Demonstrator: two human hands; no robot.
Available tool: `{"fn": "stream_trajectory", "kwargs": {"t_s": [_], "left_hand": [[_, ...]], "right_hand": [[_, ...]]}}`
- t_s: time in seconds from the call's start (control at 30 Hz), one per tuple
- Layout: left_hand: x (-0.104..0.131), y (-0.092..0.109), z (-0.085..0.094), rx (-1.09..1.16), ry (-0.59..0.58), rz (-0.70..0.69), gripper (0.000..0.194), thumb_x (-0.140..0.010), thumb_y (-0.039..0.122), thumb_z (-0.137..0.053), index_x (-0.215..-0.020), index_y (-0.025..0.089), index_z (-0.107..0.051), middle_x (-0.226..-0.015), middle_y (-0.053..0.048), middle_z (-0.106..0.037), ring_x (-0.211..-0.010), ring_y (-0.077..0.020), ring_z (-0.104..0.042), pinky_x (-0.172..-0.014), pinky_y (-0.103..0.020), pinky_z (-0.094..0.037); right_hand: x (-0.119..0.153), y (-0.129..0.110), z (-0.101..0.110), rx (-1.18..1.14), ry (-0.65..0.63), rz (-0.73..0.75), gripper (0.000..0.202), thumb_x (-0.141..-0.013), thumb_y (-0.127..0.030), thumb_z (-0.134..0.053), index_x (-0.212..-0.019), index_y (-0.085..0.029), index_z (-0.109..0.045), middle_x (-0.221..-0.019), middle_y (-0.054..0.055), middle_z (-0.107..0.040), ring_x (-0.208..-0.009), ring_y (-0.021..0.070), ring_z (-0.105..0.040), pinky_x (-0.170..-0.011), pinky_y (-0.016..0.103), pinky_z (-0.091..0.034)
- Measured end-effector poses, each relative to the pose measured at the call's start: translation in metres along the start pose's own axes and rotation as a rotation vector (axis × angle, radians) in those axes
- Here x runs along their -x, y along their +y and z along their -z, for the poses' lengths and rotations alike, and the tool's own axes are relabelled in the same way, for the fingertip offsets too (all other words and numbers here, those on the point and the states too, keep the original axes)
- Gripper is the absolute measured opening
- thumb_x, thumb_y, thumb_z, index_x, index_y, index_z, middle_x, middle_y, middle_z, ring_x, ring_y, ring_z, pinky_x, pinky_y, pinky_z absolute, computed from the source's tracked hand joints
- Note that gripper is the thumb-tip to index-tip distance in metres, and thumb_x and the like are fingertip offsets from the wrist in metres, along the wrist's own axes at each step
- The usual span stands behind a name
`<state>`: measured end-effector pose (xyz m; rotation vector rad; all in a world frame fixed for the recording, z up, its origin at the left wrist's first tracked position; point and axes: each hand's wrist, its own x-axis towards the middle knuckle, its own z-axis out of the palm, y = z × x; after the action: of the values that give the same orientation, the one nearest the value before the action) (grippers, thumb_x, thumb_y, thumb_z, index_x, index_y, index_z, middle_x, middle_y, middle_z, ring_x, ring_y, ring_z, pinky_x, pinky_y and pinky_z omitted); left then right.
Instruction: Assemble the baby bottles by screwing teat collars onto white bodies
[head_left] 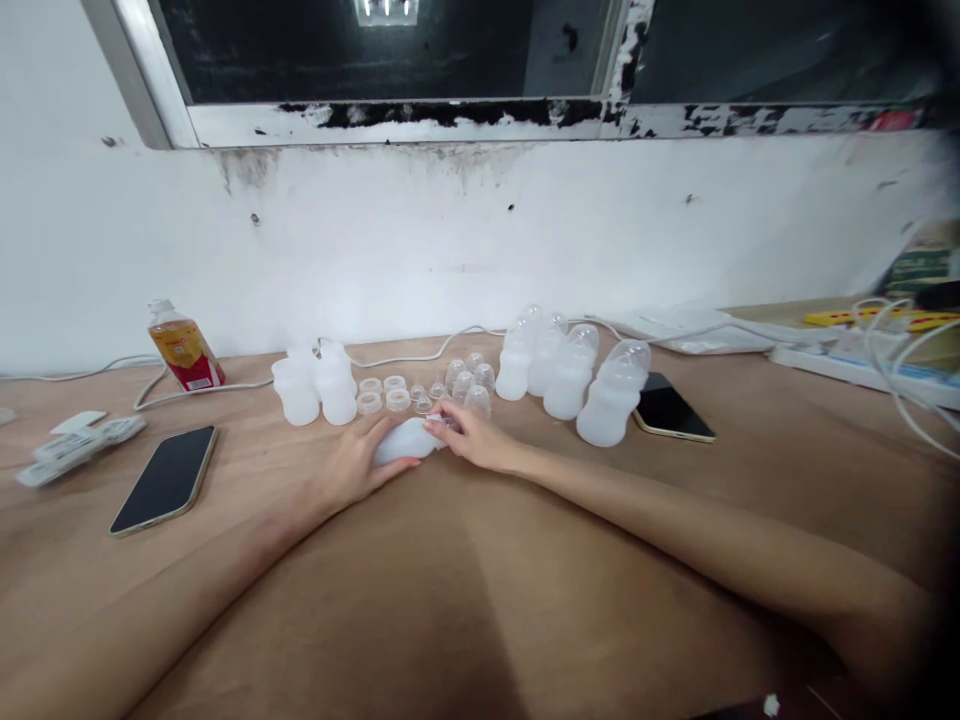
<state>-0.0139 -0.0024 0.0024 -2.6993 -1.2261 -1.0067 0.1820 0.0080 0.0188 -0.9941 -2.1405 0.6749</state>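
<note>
A frosted white bottle [406, 442] lies on its side, with my left hand [365, 462] wrapped round its body. At the bottle's neck end, my right hand [469, 438] has its fingers closed on the top part, which they mostly hide. Just beyond are several white rings [397, 399], clear nipples [423, 403] and clear domed caps [463, 382]. Open frosted bottles [298, 388] stand upright to the left of these. Several capped bottles [613, 393] stand upright on the right.
On the brown table [360, 620], a phone [166, 480] and white packs [79, 445] lie left, near a drink bottle [185, 345]. Another phone [673, 407] lies right of the capped bottles. A white cable [442, 350] runs along the wall to a power strip [862, 369].
</note>
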Motion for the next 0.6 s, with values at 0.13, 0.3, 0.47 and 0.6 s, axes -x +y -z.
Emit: {"fn": "stream_trajectory", "kwargs": {"t_s": [0.13, 0.3, 0.47, 0.6], "left_hand": [[0.001, -0.003, -0.006, -0.12, 0.043, -0.086, 0.036, -0.074, 0.048, -0.046, -0.096, 0.019, -0.048, -0.087, -0.006, -0.053, -0.081, -0.0198, -0.051, -0.071, -0.032, -0.042], [0.0, -0.004, -0.005, -0.16, 0.036, -0.116, 0.037, -0.074, 0.048, -0.045, -0.096, 0.018, -0.048, -0.086, -0.006, -0.053, -0.08, -0.02, -0.051, -0.07, -0.032, -0.042], [-0.003, -0.002, 0.0, -0.094, -0.011, -0.033, 0.041, -0.074, 0.048, -0.045, -0.102, 0.018, -0.046, -0.088, -0.006, -0.055, -0.08, -0.0197, -0.053, -0.07, -0.031, -0.042], [-0.006, -0.004, 0.002, 0.028, 0.001, 0.161, 0.038, -0.075, 0.048, -0.043, -0.1, 0.019, -0.046, -0.092, -0.004, -0.057, -0.082, -0.0189, -0.054, -0.071, -0.03, -0.042]], "right_hand": [[-0.002, -0.004, -0.003, -0.262, -0.085, -0.259, 0.036, -0.073, -0.056, -0.039, -0.073, -0.02, -0.04, -0.042, -0.008, -0.038, -0.031, 0.0045, -0.029, -0.031, 0.016, -0.021], [-0.002, -0.006, -0.005, -0.386, -0.103, -0.409, 0.038, -0.071, -0.058, -0.041, -0.072, -0.021, -0.037, -0.044, -0.008, -0.038, -0.031, 0.0037, -0.027, -0.029, 0.015, -0.017], [-0.002, -0.006, 0.003, -0.119, -0.081, -0.23, 0.035, -0.078, -0.053, -0.032, -0.073, -0.02, -0.042, -0.053, -0.004, -0.047, -0.039, 0.0068, -0.039, -0.04, 0.02, -0.03], [-0.008, -0.001, 0.024, 0.275, 0.175, 0.0, 0.031, -0.084, -0.041, -0.027, -0.08, -0.02, -0.049, -0.069, 0.001, -0.055, -0.062, 0.0132, -0.05, -0.058, 0.025, -0.036]]}}
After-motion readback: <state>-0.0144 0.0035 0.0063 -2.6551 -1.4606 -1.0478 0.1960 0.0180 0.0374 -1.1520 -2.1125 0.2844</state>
